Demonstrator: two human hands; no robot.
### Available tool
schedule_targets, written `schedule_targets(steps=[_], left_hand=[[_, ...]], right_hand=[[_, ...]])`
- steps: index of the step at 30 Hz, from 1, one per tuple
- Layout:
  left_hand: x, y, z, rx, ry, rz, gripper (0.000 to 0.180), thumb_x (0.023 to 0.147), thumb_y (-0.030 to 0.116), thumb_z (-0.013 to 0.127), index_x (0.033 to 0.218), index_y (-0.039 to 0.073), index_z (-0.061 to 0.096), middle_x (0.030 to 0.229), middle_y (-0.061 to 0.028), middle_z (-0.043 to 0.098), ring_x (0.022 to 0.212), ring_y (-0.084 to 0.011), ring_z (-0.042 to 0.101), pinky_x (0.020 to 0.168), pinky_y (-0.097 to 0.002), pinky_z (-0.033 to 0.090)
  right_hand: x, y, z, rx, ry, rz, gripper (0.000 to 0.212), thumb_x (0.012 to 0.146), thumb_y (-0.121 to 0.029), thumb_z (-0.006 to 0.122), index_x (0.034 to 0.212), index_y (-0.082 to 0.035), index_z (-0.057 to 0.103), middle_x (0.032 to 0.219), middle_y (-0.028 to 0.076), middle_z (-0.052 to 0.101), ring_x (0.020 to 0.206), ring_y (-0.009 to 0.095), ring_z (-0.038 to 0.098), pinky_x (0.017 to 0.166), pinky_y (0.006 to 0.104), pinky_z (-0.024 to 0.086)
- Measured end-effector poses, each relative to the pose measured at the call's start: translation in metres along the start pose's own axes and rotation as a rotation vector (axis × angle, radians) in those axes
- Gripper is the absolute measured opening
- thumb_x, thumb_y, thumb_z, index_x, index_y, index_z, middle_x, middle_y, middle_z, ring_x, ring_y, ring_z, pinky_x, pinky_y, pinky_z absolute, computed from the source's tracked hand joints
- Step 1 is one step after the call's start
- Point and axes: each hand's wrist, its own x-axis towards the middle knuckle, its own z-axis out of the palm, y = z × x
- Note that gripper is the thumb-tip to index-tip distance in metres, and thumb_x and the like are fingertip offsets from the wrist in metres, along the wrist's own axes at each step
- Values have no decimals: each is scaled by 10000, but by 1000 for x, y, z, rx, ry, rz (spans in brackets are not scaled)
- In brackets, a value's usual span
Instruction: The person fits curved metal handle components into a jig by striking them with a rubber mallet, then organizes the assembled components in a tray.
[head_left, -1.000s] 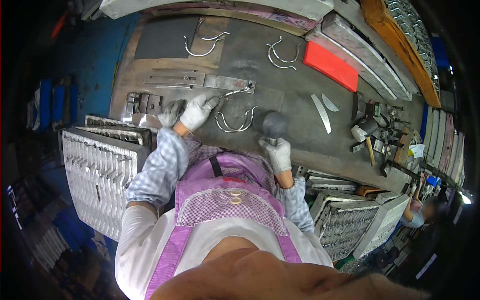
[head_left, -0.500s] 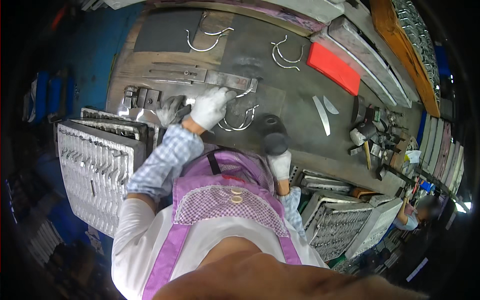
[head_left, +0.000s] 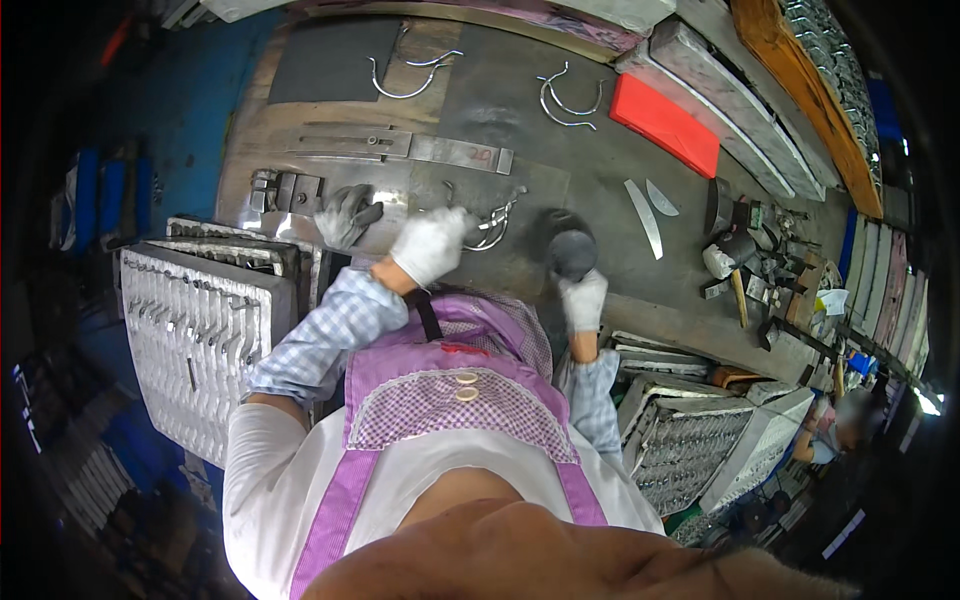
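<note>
A white glove covers my left hand (head_left: 430, 246), whose fingers are closed on a thin curved metal piece (head_left: 449, 192); most of that piece is hidden by the glove. Right beside those fingers lie several shiny curved metal pieces (head_left: 495, 228) in a close group. My right hand (head_left: 582, 300), gloved in white too, grips a mallet with a dark round head (head_left: 572, 254). The mallet is to the right of the curved pieces, above the dark bench top, and its far end is blurred. Beyond my left hand lies a flat steel bar (head_left: 460, 153) with a slotted plate.
A grey glove (head_left: 346, 215) lies beside a small metal block (head_left: 298, 194). More curved pieces (head_left: 405, 92) rest at the back. A red block (head_left: 664, 125), two pale blades (head_left: 645, 220) and hand tools (head_left: 745, 260) are on the right. Metal trays (head_left: 205, 340) stand at the left.
My left hand has moved from the steel bar toward me, bringing its curved piece beside the grouped pieces. My right hand and the mallet have shifted right.
</note>
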Motion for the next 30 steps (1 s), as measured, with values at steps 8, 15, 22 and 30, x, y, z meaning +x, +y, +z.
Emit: schedule_targets(steps=[8, 15, 22, 30], left_hand=[[-4, 8, 32, 272, -162, -73, 177, 801, 173, 614, 841, 6, 571, 689, -116, 590, 652, -293, 634, 601, -379, 533], [-27, 25, -94, 70, 56, -276, 230, 773, 280, 683, 736, 63, 620, 715, -131, 625, 676, -321, 645, 608, -430, 525], [-181, 39, -187, 83, 525, -427, 184, 679, 146, 751, 848, 89, 704, 751, -94, 640, 734, -246, 614, 617, -358, 492], [-432, -6, -203, 21, 1021, -1235, 143, 842, 89, 663, 971, 29, 656, 921, -105, 684, 849, -199, 664, 727, -303, 533]], right_hand=[[47, -32, -42, -673, 191, -98, 347, 787, -306, 677, 1125, -227, 661, 921, 153, 684, 874, 323, 661, 753, 435, 510], [14, -114, 1, -639, 81, -893, 306, 779, -155, 676, 1077, -224, 671, 1123, 86, 631, 876, 294, 617, 769, 409, 499], [41, -125, 47, -793, -310, -1128, 213, 758, -166, 697, 971, -158, 716, 1169, 115, 605, 948, 342, 598, 805, 439, 497], [24, -143, 67, -644, -462, -957, 292, 776, -154, 686, 1068, -141, 684, 1169, 172, 570, 1024, 347, 584, 869, 420, 485]])
